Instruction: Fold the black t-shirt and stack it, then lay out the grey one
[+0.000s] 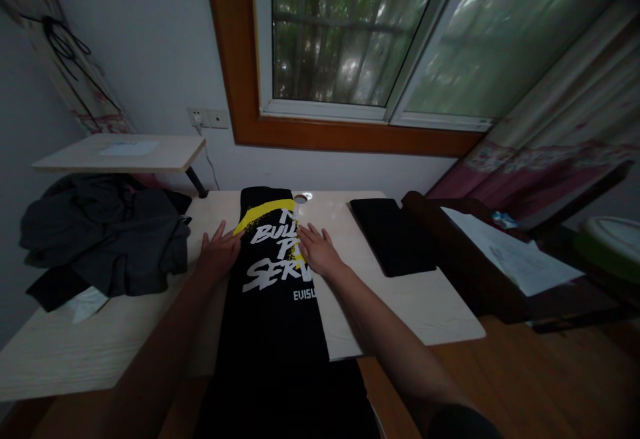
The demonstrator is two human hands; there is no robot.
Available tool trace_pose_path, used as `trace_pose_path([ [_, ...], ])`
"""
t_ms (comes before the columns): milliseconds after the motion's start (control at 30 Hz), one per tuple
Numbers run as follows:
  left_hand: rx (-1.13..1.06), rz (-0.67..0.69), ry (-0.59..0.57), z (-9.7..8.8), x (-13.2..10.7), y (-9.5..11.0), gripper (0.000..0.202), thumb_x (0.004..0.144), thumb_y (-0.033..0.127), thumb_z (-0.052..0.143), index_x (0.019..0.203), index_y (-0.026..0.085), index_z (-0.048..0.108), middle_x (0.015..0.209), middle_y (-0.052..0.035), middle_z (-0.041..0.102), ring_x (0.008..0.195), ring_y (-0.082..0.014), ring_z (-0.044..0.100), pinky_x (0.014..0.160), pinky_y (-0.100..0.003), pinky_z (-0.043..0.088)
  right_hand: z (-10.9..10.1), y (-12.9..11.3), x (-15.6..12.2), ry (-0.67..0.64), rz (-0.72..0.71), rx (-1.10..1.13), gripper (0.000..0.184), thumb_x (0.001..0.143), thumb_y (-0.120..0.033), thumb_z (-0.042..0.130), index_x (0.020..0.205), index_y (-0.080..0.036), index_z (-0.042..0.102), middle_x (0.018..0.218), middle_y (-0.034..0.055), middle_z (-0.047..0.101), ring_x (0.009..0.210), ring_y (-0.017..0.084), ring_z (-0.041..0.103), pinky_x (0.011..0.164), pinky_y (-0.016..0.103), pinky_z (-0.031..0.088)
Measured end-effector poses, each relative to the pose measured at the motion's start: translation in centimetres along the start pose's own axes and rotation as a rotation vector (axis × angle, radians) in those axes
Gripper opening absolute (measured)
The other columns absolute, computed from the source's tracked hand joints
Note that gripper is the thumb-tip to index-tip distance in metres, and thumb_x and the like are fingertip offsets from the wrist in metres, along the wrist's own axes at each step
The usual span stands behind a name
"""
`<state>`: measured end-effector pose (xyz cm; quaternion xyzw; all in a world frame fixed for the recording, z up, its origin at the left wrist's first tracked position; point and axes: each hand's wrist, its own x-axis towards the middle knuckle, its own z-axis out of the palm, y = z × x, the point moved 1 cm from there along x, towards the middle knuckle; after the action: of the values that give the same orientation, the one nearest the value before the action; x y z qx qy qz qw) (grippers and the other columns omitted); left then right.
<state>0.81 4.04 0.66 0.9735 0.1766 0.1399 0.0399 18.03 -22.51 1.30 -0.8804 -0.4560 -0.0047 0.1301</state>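
A black T-shirt (273,322) with white lettering and a yellow stripe lies in a long narrow fold down the middle of the table. Its lower end reaches the front edge, where it meets dark cloth. My left hand (219,252) rests at the left edge of the shirt, fingers spread and pointing away from me. On the opposite edge, my right hand (319,250) lies flat with its fingertips over the print. Neither hand grasps the cloth. Part of the lettering is cut off by the fold and by my right fingers.
Dark crumpled clothes (110,232) are heaped at the left, below a small raised shelf (120,152). A folded black garment (393,236) lies to the right on the pale table (400,312). Farther right, a paper sheet (505,252) lies on dark brown furniture. A window is behind the table.
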Motion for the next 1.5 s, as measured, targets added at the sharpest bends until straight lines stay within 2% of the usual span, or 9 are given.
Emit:
trace_pose_path([
  [200,0.009,0.012,-0.016,0.4,1.0,-0.1,0.050,0.103,0.031,0.031,0.145,0.032,0.056,0.152,-0.0009,0.055,0.158,-0.0278,0.018,0.121,-0.072,0.011,0.6,-0.4,-0.5,0.075,0.047,0.016,0.046,0.107,-0.040,0.038,0.151,-0.031,0.049,0.161,0.0011,0.043,0.152,0.027,0.030,0.124,0.057,0.019],
  [500,-0.027,-0.010,-0.153,0.5,4.4,0.3,0.054,0.102,0.032,0.026,0.151,0.033,0.049,0.159,0.0014,0.046,0.159,-0.0275,0.013,0.119,-0.076,0.013,0.8,-1.5,-0.9,0.147,0.139,0.056,0.043,0.103,-0.027,0.043,0.144,-0.024,0.057,0.152,0.0069,0.054,0.149,0.027,0.034,0.122,0.050,0.027],
  [767,-0.048,-0.054,-0.134,1.4,5.7,1.5,0.057,0.100,0.031,0.030,0.155,0.033,0.043,0.160,-0.0009,0.044,0.159,-0.0273,0.013,0.120,-0.074,0.013,-0.1,0.5,2.6,0.135,0.261,0.082,0.044,0.104,-0.026,0.036,0.143,-0.023,0.056,0.153,0.0067,0.053,0.150,0.026,0.032,0.120,0.050,0.030],
  [933,-0.026,-0.062,-0.106,1.4,7.1,2.3,0.059,0.099,0.030,0.032,0.157,0.031,0.041,0.162,-0.0048,0.041,0.158,-0.0333,0.013,0.117,-0.079,0.015,-0.5,1.0,4.3,0.098,0.302,0.022,0.047,0.105,-0.031,0.035,0.148,-0.023,0.052,0.159,0.0087,0.046,0.151,0.033,0.030,0.118,0.058,0.032],
  [1067,-0.009,-0.101,-0.022,0.7,7.5,3.5,0.062,0.096,0.028,0.037,0.158,0.026,0.040,0.170,-0.0069,0.023,0.157,-0.0403,0.010,0.115,-0.078,0.019,-0.2,-0.5,4.2,0.125,0.185,-0.008,0.056,0.104,-0.025,0.033,0.159,-0.013,0.035,0.168,0.0128,0.028,0.154,0.033,0.024,0.123,0.052,0.027],
  [1133,0.004,-0.042,0.024,0.7,7.3,4.7,0.062,0.095,0.025,0.038,0.157,0.023,0.042,0.169,-0.0081,0.026,0.158,-0.0371,0.012,0.120,-0.072,0.016,0.4,-1.6,4.0,0.124,0.089,0.003,0.057,0.104,-0.025,0.032,0.159,-0.009,0.033,0.168,0.0137,0.026,0.155,0.029,0.023,0.125,0.047,0.025],
  [1233,-0.001,0.074,0.033,1.4,6.6,6.7,0.058,0.098,0.026,0.036,0.155,0.022,0.045,0.165,-0.0089,0.036,0.156,-0.0323,0.023,0.125,-0.063,0.015,1.6,-3.0,3.7,0.090,-0.006,0.014,0.057,0.105,-0.033,0.036,0.157,-0.009,0.039,0.167,0.0137,0.029,0.155,0.027,0.026,0.127,0.045,0.022],
  [1367,-0.030,0.098,-0.031,2.7,5.7,7.8,0.056,0.101,0.034,0.034,0.154,0.022,0.046,0.164,-0.0096,0.036,0.153,-0.0327,0.029,0.123,-0.064,0.019,2.3,-3.3,3.4,0.070,-0.008,-0.006,0.059,0.106,-0.043,0.038,0.155,-0.011,0.043,0.165,0.0145,0.033,0.155,0.026,0.027,0.127,0.046,0.019],
  [1500,-0.028,0.059,-0.050,2.8,4.8,7.0,0.055,0.102,0.037,0.034,0.156,0.026,0.043,0.167,-0.0070,0.030,0.154,-0.0305,0.028,0.122,-0.065,0.019,1.8,-2.1,2.4,0.072,0.036,-0.021,0.059,0.107,-0.044,0.036,0.156,-0.012,0.041,0.166,0.0127,0.031,0.155,0.025,0.026,0.127,0.046,0.019],
])
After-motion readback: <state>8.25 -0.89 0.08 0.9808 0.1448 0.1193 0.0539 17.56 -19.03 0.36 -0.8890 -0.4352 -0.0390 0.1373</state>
